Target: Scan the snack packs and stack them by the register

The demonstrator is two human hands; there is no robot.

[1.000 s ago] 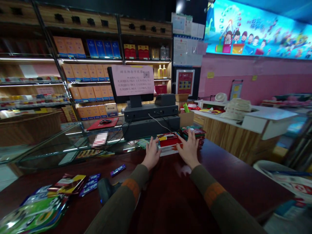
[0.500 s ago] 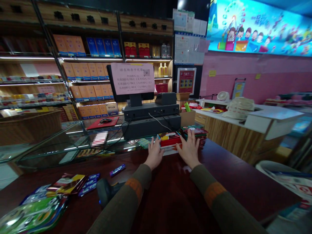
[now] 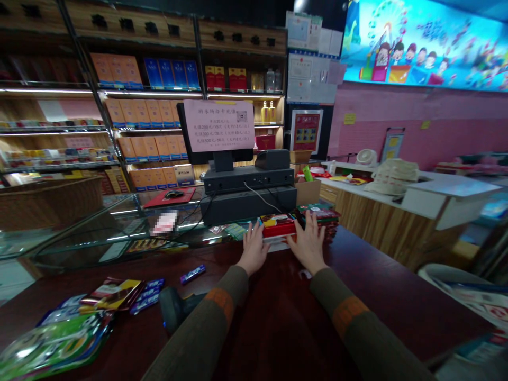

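A small red box with yellow on its top lies at the far side of the dark table, in front of the black cash-register base. My left hand is at its left end, fingers spread, fingertips touching or close to the side. At the right end, my right hand has its fingers apart and reaches over the edge of a stack of dark green and red packets. A white and orange layer shows under the box, between the hands. Whether either hand presses firmly on the box, I cannot tell.
A scanner sits by my left forearm. Left of it lie a purple packet, brown and yellow packets and green packages. The monitor stands behind, beside a glass counter. A bin is at right.
The view has shifted slightly, so the surroundings sit a little further right. Both hands stay at the red box with nearly the same spread fingers.
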